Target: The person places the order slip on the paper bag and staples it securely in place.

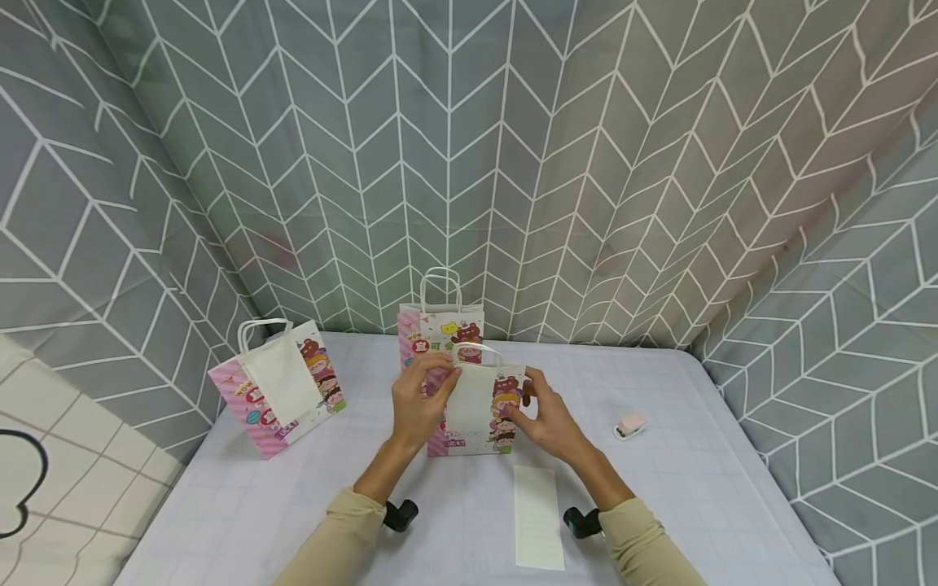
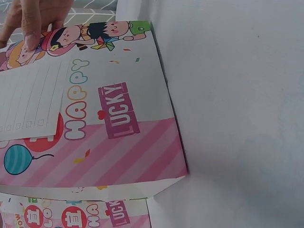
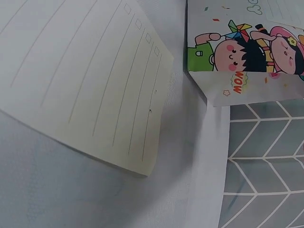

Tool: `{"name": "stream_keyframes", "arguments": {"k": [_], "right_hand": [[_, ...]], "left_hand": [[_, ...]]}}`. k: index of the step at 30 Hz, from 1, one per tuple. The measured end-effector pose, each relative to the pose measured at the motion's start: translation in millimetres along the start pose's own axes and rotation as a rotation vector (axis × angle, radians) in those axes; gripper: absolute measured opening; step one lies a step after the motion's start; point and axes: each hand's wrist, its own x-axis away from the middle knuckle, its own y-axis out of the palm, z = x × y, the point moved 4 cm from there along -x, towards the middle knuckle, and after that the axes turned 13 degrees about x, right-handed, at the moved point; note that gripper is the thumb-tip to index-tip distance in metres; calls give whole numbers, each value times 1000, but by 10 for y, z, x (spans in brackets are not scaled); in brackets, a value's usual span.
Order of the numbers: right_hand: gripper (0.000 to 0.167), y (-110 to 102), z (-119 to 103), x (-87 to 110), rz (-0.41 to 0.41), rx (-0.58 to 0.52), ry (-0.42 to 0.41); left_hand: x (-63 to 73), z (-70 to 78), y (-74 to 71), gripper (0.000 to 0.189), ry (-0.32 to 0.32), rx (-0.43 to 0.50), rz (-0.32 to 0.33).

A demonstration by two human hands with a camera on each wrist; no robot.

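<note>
A paper gift bag [image 1: 506,415] with cartoon children and pink stripes stands upright mid-table, its white handle up. Against its front lies a lined sheet of note paper [image 1: 469,399], also seen on the bag in the left wrist view [image 2: 28,102]. My left hand [image 1: 416,399] pinches the sheet's top left corner at the bag's rim; whether the rim is in the pinch too cannot be seen. My right hand [image 1: 553,419] grips the bag's right side, thumb on the front and fingers behind. The right wrist view shows neither hand.
A lined notepad [image 1: 538,521] lies in front of the bag. Behind it stands a second gift bag [image 1: 440,321]. At the left, another bag [image 1: 249,407] carries a sheet on its front. A small pink-and-white stapler-like object [image 1: 630,426] sits at the right.
</note>
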Motion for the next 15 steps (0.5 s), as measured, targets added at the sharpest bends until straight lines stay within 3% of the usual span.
{"name": "stream_keyframes", "arguments": {"k": [8, 15], "right_hand": [[76, -15, -29, -5, 56, 39, -43], [74, -56, -58, -12, 113, 64, -56]], "left_hand": [[-7, 3, 18, 24, 32, -2, 5], [-8, 14, 36, 24, 30, 0, 8]]}}
